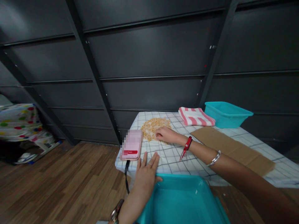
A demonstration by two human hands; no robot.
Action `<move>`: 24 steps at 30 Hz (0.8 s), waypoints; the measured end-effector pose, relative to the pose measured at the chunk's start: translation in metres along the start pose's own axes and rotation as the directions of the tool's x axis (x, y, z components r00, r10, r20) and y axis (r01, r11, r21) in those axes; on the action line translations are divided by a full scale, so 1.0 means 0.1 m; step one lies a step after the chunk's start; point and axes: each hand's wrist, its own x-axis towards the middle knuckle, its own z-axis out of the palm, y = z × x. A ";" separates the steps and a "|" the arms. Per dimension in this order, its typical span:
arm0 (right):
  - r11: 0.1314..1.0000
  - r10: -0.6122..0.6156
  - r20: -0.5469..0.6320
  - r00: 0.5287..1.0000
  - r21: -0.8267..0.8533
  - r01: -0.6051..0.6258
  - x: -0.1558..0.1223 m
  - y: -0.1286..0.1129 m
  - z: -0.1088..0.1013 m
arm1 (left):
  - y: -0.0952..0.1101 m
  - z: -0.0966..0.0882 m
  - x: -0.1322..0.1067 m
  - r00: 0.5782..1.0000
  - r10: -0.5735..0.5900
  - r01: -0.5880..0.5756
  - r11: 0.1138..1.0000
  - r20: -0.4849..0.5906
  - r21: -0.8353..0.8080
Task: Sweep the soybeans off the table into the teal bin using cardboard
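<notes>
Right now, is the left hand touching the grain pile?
No, the left hand is at the near teal tub, apart from the grain pile.

no lettering I can read over my remote feed, red strip (133,152) on pink phone (134,141) illegible to me

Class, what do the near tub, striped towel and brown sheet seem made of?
Near teal tub: probably glossy plastic, given its bright highlights. Striped towel: likely soft, matt fabric, lying folded. Brown sheet: apparently matt cardboard, from its colour and stiff look.
</notes>
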 end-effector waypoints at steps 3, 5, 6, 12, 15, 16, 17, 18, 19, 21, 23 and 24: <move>0.999 -0.040 -0.025 0.999 -0.003 0.040 -0.03 0.00 -0.01 | 0.00 -0.02 -0.01 1.000 0.000 0.000 1.000 0.011 0.001; 0.999 -0.034 -0.061 0.998 -0.009 0.034 -0.07 0.02 -0.05 | 0.00 -0.02 -0.01 1.000 -0.003 0.003 1.000 0.008 -0.005; 1.000 -0.020 -0.082 0.996 -0.012 0.019 -0.10 0.04 -0.08 | 0.00 -0.02 -0.01 1.000 -0.005 0.005 1.000 0.006 -0.008; 0.975 0.208 -0.179 0.962 -0.045 -0.219 -0.81 0.40 -0.35 | -0.02 0.02 0.00 1.000 -0.001 0.001 1.000 0.001 -0.012; 0.930 0.348 -0.097 0.932 -0.089 -0.356 -1.39 0.63 -0.37 | -0.03 0.04 0.01 1.000 -0.014 0.014 1.000 0.004 -0.009; 0.880 0.463 0.034 0.886 -0.134 -0.455 -1.56 0.69 -0.35 | -0.02 0.04 0.01 1.000 -0.016 0.016 1.000 0.007 -0.010; 0.857 0.508 0.091 0.856 -0.153 -0.492 -1.70 0.74 -0.32 | -0.02 0.04 0.00 1.000 -0.017 0.017 1.000 0.008 -0.009; 0.848 0.525 0.123 0.842 -0.161 -0.505 -1.81 0.76 -0.29 | -0.02 0.04 0.00 1.000 -0.018 0.018 1.000 0.007 -0.007; 0.840 0.538 0.147 0.830 -0.168 -0.515 -1.88 0.78 -0.26 | -0.01 0.04 0.00 1.000 -0.019 0.019 1.000 0.005 -0.004; 0.841 0.538 0.163 0.827 -0.168 -0.514 -1.93 0.78 -0.22 | 0.00 0.03 -0.01 1.000 -0.020 0.020 1.000 -0.003 0.001; 0.844 0.534 0.166 0.829 -0.163 -0.511 -1.89 0.75 -0.21 | 0.01 0.03 -0.01 1.000 -0.019 0.019 1.000 -0.008 0.002; 0.847 0.530 0.164 0.832 -0.158 -0.508 -1.86 0.73 -0.21 | 0.01 0.04 -0.01 1.000 -0.020 0.020 1.000 -0.013 0.004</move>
